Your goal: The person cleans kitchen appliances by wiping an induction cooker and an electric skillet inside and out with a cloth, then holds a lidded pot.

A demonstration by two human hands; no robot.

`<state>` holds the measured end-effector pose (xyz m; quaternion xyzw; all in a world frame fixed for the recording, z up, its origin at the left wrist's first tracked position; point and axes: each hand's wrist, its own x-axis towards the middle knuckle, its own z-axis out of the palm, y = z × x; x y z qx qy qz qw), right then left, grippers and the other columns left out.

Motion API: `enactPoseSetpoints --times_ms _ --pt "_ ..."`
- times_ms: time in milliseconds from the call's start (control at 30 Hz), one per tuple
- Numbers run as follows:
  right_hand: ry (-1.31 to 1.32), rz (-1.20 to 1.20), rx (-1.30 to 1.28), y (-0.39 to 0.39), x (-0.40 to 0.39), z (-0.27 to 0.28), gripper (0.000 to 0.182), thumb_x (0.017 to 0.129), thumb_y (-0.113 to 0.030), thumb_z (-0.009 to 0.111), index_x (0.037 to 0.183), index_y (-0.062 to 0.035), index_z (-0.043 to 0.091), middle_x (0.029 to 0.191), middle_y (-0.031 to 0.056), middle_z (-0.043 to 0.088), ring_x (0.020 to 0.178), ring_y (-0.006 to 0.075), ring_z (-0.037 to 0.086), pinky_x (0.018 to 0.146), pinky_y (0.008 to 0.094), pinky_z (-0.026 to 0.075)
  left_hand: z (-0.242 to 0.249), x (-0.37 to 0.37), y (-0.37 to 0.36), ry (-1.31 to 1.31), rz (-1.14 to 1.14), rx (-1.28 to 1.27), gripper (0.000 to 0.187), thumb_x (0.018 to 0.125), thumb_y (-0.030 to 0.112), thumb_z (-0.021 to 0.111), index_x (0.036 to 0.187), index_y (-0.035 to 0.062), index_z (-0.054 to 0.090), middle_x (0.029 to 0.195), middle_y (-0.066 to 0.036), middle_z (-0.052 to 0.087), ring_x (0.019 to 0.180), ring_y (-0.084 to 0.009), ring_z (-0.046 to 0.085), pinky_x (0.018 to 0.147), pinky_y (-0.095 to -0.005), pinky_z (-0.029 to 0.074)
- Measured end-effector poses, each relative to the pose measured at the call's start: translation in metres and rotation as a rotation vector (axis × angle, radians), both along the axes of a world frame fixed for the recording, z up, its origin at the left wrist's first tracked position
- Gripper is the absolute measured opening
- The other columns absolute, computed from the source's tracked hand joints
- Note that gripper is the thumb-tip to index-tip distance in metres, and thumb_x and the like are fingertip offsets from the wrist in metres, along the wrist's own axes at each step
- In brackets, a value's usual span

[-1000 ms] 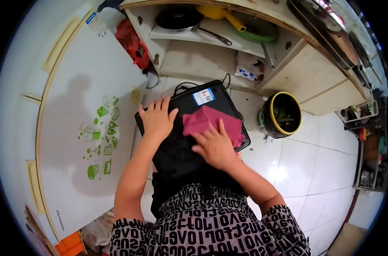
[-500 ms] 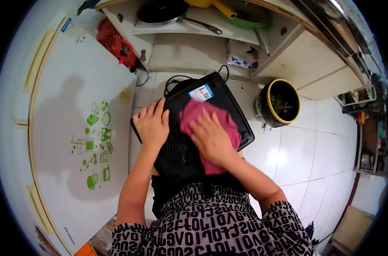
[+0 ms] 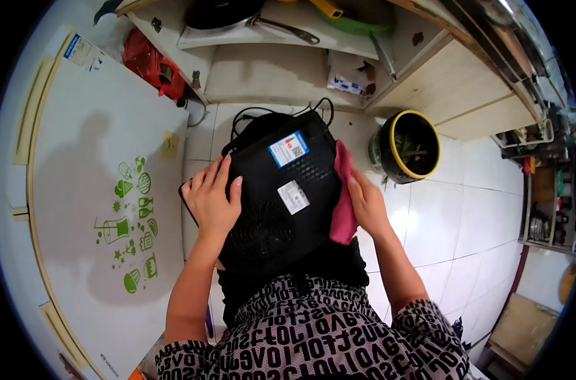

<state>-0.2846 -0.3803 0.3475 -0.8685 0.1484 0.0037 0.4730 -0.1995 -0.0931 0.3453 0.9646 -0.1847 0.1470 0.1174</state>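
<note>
- Fingers of the left hand (image 3: 213, 206) were spread slightly and lay flat over the left edge of a black induction cooker (image 3: 253, 174), with the thumb on its surface
- Fingers of the right hand (image 3: 367, 206) were partly curled, gripping a dark pink cloth (image 3: 343, 206) against the right edge of the cooker
- Bunched lengthwise, the cloth ran along that edge between the hand and the black casing
- Underside up, the induction cooker rested across the person's lap, over black trousers (image 3: 357, 269) and in front of a black-lettered shirt (image 3: 313, 335)
- Its upward side carried a blue-and-white label (image 3: 289, 149), a white label (image 3: 293, 197) nearer the person and a round vent grille (image 3: 262, 231) near the trousers
- Black cord (image 3: 331, 113) looped out beyond the far edge, above the white tiled floor (image 3: 427, 209)
- Well to the right of the cooker stood a dark pot with a yellow rim (image 3: 417, 145), leafy scraps inside it
- Along the left side was a white refrigerator door (image 3: 66, 253) with green printed drawings (image 3: 117, 230), and near its far corner hung a red plastic bag (image 3: 150, 63)
- Beyond the cooker, an open cabinet (image 3: 256, 76) held a black frying pan (image 3: 221, 16) and a green pan (image 3: 357, 24) on its shelf
</note>
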Motion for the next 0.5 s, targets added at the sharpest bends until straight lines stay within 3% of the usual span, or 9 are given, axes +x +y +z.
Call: enactPoseSetpoints --times_ms 67,133,200,267,300,367,500 --pt "-0.120 -0.053 -0.193 0.021 0.030 -0.004 0.035 0.094 -0.014 0.049 0.124 0.0019 0.054 0.135 0.0234 0.048 0.129 0.0353 0.044 0.105 0.0419 0.036 0.001 0.003 -0.003 -0.024 0.011 0.009 0.040 0.087 0.030 0.061 0.123 0.0118 0.062 0.120 -0.002 0.063 0.102 -0.0206 0.054 0.090 -0.0374 0.035" --pt "-0.260 0.032 -0.262 0.055 0.047 0.041 0.034 0.091 -0.014 0.055 0.122 0.0001 0.057 0.139 0.0198 0.046 0.133 0.0346 0.038 0.108 0.0447 0.034 -0.002 0.005 -0.006 -0.028 0.013 0.008 0.040 0.087 0.030 0.060 0.122 0.0111 0.062 0.119 -0.002 0.063 0.104 -0.0211 0.054 0.090 -0.0379 0.035" --pt "-0.494 0.432 -0.484 0.091 0.067 -0.009 0.034 0.087 -0.012 0.058 0.119 -0.0027 0.060 0.141 0.0165 0.044 0.135 0.0339 0.036 0.110 0.0459 0.032 -0.002 0.009 -0.006 -0.028 -0.004 -0.013 0.041 0.085 0.030 0.060 0.121 0.0101 0.062 0.119 -0.004 0.064 0.103 -0.0220 0.055 0.089 -0.0391 0.035" --pt "-0.572 0.535 -0.319 0.111 0.075 -0.006 0.036 0.081 -0.006 0.063 0.117 -0.0012 0.061 0.134 0.0155 0.052 0.132 0.0335 0.042 0.107 0.0459 0.035 -0.004 0.008 -0.004 -0.020 0.029 -0.021 0.041 0.085 0.029 0.060 0.121 0.0103 0.062 0.119 -0.004 0.063 0.103 -0.0225 0.055 0.089 -0.0395 0.035" --pt "-0.610 0.587 -0.367 0.109 0.086 -0.031 0.033 0.082 -0.005 0.061 0.114 -0.0011 0.062 0.134 0.0150 0.053 0.130 0.0335 0.043 0.107 0.0453 0.037 -0.006 0.009 0.001 -0.025 0.028 -0.030 0.040 0.085 0.028 0.060 0.121 0.0102 0.062 0.119 -0.004 0.064 0.104 -0.0226 0.055 0.089 -0.0394 0.035" --pt "-0.613 0.552 -0.613 0.074 0.106 -0.003 0.025 0.082 -0.002 0.055 0.104 -0.0019 0.066 0.129 0.0135 0.056 0.124 0.0323 0.049 0.103 0.0411 0.041 -0.002 0.004 0.002 -0.024 0.026 -0.060 0.038 0.085 0.026 0.060 0.120 0.0101 0.063 0.119 -0.005 0.064 0.107 -0.0232 0.055 0.090 -0.0398 0.035" --pt "-0.454 0.359 -0.332 0.032 0.143 -0.012 0.015 0.081 -0.010 0.064 0.093 -0.0024 0.068 0.097 0.0149 0.067 0.097 0.0349 0.061 0.089 0.0395 0.048 -0.004 -0.006 0.021 0.026 -0.001 -0.225 0.039 0.083 0.023 0.064 0.120 0.0090 0.062 0.126 -0.008 0.059 0.112 -0.0267 0.052 0.097 -0.0421 0.034"
